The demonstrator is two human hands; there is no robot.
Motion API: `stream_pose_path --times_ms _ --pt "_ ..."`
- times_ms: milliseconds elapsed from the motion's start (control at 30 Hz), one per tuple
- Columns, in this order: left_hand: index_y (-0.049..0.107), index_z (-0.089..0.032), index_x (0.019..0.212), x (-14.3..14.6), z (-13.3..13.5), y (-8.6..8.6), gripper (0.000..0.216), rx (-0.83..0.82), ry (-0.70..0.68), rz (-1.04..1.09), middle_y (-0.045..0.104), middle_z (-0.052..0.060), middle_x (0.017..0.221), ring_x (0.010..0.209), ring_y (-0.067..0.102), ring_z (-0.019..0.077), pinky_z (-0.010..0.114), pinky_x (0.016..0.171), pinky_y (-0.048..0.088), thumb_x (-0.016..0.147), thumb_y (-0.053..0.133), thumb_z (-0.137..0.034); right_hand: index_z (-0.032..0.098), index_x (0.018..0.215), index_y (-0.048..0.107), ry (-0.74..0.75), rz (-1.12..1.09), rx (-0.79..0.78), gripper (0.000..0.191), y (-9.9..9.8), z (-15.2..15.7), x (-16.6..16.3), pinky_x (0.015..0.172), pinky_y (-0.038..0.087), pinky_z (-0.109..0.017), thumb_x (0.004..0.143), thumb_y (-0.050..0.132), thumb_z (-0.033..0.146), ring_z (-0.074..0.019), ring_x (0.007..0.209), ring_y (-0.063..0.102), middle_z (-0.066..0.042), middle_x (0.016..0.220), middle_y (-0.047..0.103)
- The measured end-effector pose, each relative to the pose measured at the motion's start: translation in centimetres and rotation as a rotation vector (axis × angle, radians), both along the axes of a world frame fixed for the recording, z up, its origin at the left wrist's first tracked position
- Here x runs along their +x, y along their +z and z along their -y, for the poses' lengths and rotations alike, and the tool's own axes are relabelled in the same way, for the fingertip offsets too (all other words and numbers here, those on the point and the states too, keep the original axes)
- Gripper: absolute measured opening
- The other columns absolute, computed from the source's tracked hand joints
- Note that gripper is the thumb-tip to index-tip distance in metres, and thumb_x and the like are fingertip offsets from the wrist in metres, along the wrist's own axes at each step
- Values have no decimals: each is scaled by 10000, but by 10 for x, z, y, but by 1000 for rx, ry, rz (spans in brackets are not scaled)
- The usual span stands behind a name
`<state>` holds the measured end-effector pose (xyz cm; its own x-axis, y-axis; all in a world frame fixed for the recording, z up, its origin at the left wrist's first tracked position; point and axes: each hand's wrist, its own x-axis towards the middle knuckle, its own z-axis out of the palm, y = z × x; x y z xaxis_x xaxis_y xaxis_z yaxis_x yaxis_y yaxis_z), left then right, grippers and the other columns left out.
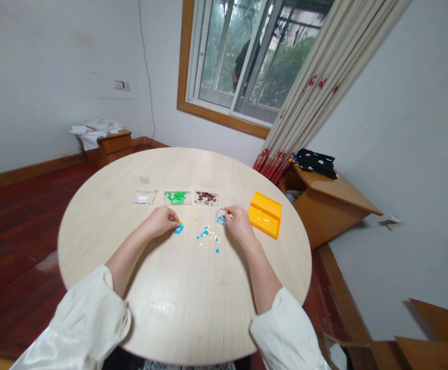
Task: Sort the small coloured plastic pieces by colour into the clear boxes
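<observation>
My left hand [164, 221] is closed in a pinch at a small cluster of blue toy bricks [178, 229], with a bit of yellow at the fingertips. The fingers partly cover what they pinch. On the right, my right hand [238, 222] is closed at the near-right edge of a small clear plastic box [220, 218] with blue bricks inside; the hand hides part of this box. Between the hands, loose pale-yellow bricks [210, 234] and blue ones lie scattered on the round table [170, 303]. A single blue brick [217, 251] lies nearer to me.
Behind the hands stand a clear box of green bricks [176, 198], a box of brown bricks [206, 198] and a clear box [143, 197] with something white. An open yellow case [265, 215] with a few white pieces lies at the right. A window and curtain are beyond.
</observation>
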<state>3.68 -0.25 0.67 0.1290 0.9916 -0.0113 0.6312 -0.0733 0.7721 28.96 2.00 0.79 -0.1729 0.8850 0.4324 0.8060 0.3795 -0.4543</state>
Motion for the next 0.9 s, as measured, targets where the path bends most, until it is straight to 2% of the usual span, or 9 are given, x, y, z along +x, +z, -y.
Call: stream_pose_path --times_ms 267,400,533,600,700,800,900 --pt "689 -176 547 5 -1 -7 71 17 -15 39 673 54 584 584 570 173 243 567 391 522 638 -217 135 920 684 6 -9 1 267 1 3 -5 799 464 -315 743 495 73 -184 833 623 -111 901 686" --pt "679 -179 515 8 2 -2 62 45 3 48 647 44 530 535 542 155 236 533 363 532 619 -178 138 910 680 59 -32 0 239 2 8 -13 787 471 -301 764 498 88 -176 837 626 -105 895 689" --pt "689 -148 557 11 6 7 74 5 40 85 612 34 492 488 497 132 233 498 322 552 635 -197 137 884 677 135 -44 6 212 5 14 -21 797 472 -297 782 497 92 -169 856 627 -101 902 691" --pt "693 -125 592 14 7 11 109 -21 76 205 613 42 522 488 478 121 233 487 307 557 661 -224 145 877 675 180 -55 28 200 7 17 -25 802 472 -297 795 497 104 -163 859 625 -93 902 691" --pt "688 -102 631 20 10 14 184 -70 94 502 583 36 545 472 416 91 226 460 267 569 692 -275 162 950 660 282 -108 78 191 11 23 -32 794 476 -293 813 527 166 -152 836 620 -77 896 684" --pt "649 -101 594 26 13 16 236 -158 9 770 460 -18 481 436 312 56 216 428 205 565 721 -325 184 1050 625 386 -155 112 257 14 32 -41 792 478 -286 800 580 227 -147 841 608 -66 912 672" --pt "609 -108 563 32 17 15 296 -263 -92 886 362 -54 450 424 250 40 209 416 170 547 746 -370 184 1034 626 453 -182 153 234 14 39 -52 800 472 -280 812 573 236 -149 878 598 -72 941 664"
